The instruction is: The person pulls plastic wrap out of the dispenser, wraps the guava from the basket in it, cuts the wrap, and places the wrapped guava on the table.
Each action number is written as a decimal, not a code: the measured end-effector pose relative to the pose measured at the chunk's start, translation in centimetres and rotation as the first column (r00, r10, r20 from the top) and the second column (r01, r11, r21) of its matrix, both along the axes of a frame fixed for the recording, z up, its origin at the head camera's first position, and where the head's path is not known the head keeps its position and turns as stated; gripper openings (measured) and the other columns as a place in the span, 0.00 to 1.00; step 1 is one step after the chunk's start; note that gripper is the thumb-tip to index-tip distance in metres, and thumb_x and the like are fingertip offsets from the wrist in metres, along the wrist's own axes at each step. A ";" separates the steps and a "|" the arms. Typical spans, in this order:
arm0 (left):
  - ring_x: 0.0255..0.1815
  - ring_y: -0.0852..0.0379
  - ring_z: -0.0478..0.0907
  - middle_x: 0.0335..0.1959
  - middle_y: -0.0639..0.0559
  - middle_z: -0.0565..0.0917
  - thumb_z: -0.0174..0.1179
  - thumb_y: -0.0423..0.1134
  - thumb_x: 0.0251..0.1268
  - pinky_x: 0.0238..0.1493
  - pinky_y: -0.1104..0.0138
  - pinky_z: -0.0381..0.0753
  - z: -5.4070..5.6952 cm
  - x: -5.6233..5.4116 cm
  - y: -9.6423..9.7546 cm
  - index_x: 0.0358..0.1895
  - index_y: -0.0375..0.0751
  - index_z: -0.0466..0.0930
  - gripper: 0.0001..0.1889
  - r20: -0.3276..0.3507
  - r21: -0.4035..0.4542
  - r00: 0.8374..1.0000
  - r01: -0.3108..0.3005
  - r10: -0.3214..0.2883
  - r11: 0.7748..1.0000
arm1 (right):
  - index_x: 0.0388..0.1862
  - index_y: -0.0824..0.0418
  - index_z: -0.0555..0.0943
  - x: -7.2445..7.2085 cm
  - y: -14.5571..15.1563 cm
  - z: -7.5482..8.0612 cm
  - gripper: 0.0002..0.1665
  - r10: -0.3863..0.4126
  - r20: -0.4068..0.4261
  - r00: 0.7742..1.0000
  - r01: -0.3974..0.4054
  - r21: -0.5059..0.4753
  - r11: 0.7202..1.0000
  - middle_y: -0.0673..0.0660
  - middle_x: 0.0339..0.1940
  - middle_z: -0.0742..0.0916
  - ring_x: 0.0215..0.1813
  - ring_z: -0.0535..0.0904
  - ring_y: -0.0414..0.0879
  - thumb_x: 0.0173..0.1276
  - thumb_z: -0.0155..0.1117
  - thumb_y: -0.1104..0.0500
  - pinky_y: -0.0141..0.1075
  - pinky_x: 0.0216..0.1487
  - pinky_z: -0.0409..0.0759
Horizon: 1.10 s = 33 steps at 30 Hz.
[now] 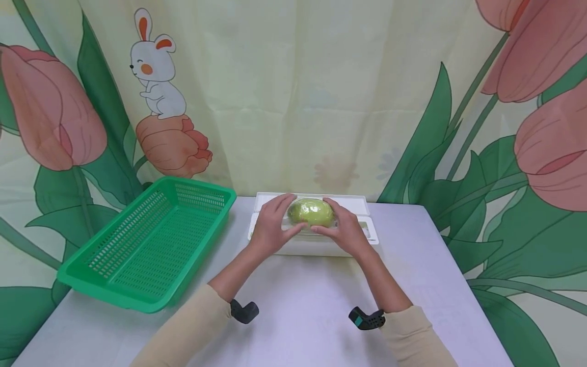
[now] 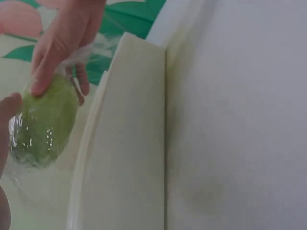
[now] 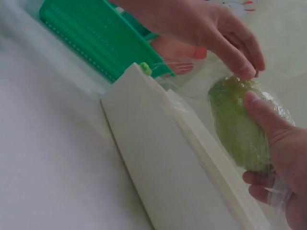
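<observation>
A green oval fruit (image 1: 312,212), perhaps a mango, is wrapped in shiny clear cling film and held up above a white box (image 1: 316,248). From the left, my left hand (image 1: 271,224) holds one end, its thumb and fingers curved about the film-covered fruit. My right hand (image 1: 346,227) grips the other end; in the right wrist view its thumb lies on the fruit (image 3: 240,124) with fingers beneath. Loose film trails off both ends. The box resembles a cling film dispenser, with a small green piece (image 3: 146,69) at its left end.
An open green plastic basket (image 1: 160,300) with slotted sides stands on the table's left. White cloth covers the table (image 1: 302,316), and a printed curtain (image 1: 298,102) hangs just behind the box.
</observation>
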State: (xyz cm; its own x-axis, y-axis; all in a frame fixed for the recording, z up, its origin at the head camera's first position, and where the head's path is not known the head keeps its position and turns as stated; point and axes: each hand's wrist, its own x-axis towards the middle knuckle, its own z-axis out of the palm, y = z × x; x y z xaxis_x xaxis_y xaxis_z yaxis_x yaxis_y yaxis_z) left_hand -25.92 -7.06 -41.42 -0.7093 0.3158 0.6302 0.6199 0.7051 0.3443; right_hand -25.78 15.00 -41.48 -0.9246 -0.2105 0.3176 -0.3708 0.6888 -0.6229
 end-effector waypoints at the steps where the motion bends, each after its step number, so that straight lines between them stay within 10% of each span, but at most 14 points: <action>1: 0.64 0.49 0.72 0.63 0.47 0.74 0.73 0.53 0.49 0.65 0.53 0.73 0.0 0.1 0.1 0.66 0.42 0.68 0.41 -0.050 -0.048 0.998 0.024 -0.027 0.999 | 0.71 0.57 0.65 0.0 0.0 0.1 0.50 -0.004 0.006 1.000 0.004 0.010 1.000 0.60 0.65 0.79 0.62 0.77 0.56 0.53 0.75 0.42 0.52 0.58 0.77; 8: 0.71 0.49 0.64 0.71 0.47 0.65 0.73 0.59 0.46 0.70 0.52 0.67 -1.5 -0.3 0.7 0.74 0.40 0.55 0.54 -0.032 -0.231 0.998 0.051 -0.060 0.972 | 0.73 0.53 0.61 0.1 0.1 0.0 0.51 -0.033 0.087 0.996 0.032 0.015 0.999 0.64 0.60 0.81 0.55 0.79 0.56 0.55 0.72 0.39 0.51 0.52 0.79; 16: 0.64 0.50 0.71 0.66 0.47 0.69 0.76 0.50 0.45 0.65 0.57 0.74 -3.1 -1.4 1.1 0.73 0.42 0.54 0.52 0.138 -0.074 0.984 0.127 -0.116 0.989 | 0.69 0.51 0.61 0.1 -0.1 -0.6 0.43 -0.073 0.181 0.981 0.079 -0.027 0.997 0.65 0.53 0.83 0.51 0.80 0.56 0.61 0.65 0.37 0.50 0.50 0.77; 22: 0.61 0.51 0.71 0.64 0.47 0.71 0.76 0.44 0.47 0.64 0.58 0.75 -2.7 -1.8 1.0 0.70 0.42 0.58 0.47 0.242 0.057 0.953 0.174 -0.183 0.983 | 0.70 0.55 0.63 0.1 -0.6 -1.4 0.44 -0.079 0.001 0.997 0.079 0.010 0.997 0.61 0.63 0.78 0.62 0.75 0.56 0.60 0.68 0.40 0.53 0.57 0.77; 27: 0.63 0.49 0.70 0.64 0.45 0.71 0.76 0.42 0.47 0.65 0.56 0.74 -2.3 -2.0 0.9 0.71 0.40 0.59 0.46 0.289 0.092 0.934 0.193 -0.212 0.977 | 0.73 0.59 0.60 0.4 -1.3 -2.2 0.58 -0.065 -0.261 0.963 0.081 0.054 0.995 0.60 0.71 0.69 0.71 0.66 0.56 0.49 0.78 0.43 0.52 0.63 0.74; 33: 0.63 0.49 0.71 0.65 0.44 0.69 0.74 0.41 0.50 0.65 0.56 0.74 -2.5 -2.2 1.0 0.73 0.41 0.56 0.47 0.370 0.152 0.896 0.204 -0.247 0.967 | 0.76 0.59 0.52 0.5 -1.9 -3.6 0.62 -0.110 -0.117 0.987 0.098 -0.107 0.989 0.62 0.73 0.66 0.72 0.65 0.57 0.50 0.78 0.47 0.54 0.69 0.68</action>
State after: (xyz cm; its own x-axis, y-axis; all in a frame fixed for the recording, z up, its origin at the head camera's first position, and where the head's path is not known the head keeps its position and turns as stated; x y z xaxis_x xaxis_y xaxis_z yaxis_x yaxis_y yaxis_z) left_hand -28.16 -6.02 -43.94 -0.8203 0.4423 0.3627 0.5625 0.5084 0.6520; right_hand -25.28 13.07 -45.08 -0.8925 -0.0764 0.4445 -0.3781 0.6641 -0.6450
